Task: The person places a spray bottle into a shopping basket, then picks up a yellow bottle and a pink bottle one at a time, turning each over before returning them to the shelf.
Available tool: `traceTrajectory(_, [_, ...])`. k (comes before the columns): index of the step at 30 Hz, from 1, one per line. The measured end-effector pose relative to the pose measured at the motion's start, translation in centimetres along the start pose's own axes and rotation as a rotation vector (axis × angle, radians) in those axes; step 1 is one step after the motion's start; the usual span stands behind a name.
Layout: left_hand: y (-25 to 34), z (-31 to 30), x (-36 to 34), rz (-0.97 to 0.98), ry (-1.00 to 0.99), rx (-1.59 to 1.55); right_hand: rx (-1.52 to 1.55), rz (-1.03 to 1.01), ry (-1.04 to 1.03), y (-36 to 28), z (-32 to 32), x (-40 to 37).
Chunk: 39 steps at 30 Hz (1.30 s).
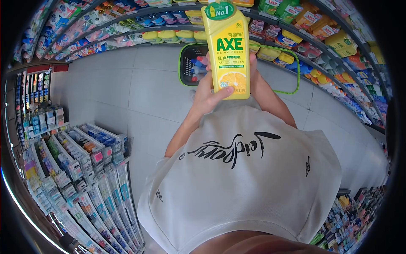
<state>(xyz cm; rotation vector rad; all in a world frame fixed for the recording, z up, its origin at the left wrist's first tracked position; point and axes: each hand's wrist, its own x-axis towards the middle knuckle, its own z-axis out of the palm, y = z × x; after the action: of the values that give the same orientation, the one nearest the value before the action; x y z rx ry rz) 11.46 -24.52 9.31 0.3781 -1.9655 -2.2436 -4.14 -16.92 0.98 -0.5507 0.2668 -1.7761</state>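
A yellow AXE dish soap bottle (pixel 231 53) with an orange slice on its label is held upright in front of my chest, its label facing me. My left hand (pixel 208 89) grips its lower left side, the thumb lying across the front near the base. On the bottle's right edge is my right hand (pixel 254 70), closed against it, with most of its fingers hidden behind. Beyond the bottle, a black shopping basket (pixel 186 63) with a green rim stands on the floor, partly covered; small bottles with red and blue parts lie inside.
A long curved shelf (pixel 165 26) of detergent bottles and bags runs across the far side and down the right. At the left stands a rack (pixel 91 169) of small packaged goods. Grey floor tiles (pixel 156 84) lie between them. More stocked shelving (pixel 349 220) is at lower right.
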Motion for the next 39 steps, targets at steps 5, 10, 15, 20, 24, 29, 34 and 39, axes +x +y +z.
traceTrajectory(5, [-0.1,0.1,-0.4,0.022,0.0,0.021,0.005,0.036,-0.009,-0.3,1.6,0.1])
traceTrajectory(10, [-0.5,0.2,-0.4,0.017,-0.004,0.032,-0.002,0.036,-0.025,0.1,0.6,-0.1])
traceTrajectory(15, [-0.8,0.7,-0.1,0.034,0.036,0.007,-0.003,0.058,-0.072,-0.5,0.7,-0.3])
traceTrajectory(20, [-0.9,1.0,0.3,0.0,0.004,0.009,0.167,0.002,-0.146,-0.8,0.9,-0.5])
traceTrajectory(24, [-1.0,1.2,0.6,-0.002,-0.001,0.018,0.165,-0.011,-0.16,-0.8,-0.3,-0.6])
traceTrajectory(29, [-1.0,1.5,0.9,0.009,-0.023,0.052,0.144,-0.018,-0.153,-1.3,0.7,-0.7])
traceTrajectory(34, [-0.8,0.5,1.3,0.005,-0.087,0.292,0.131,-0.016,-0.125,-1.5,0.3,-1.2])
traceTrajectory(39, [-0.8,-4.8,3.3,0.024,0.074,0.364,0.129,0.008,-0.107,-2.0,2.0,-1.7])
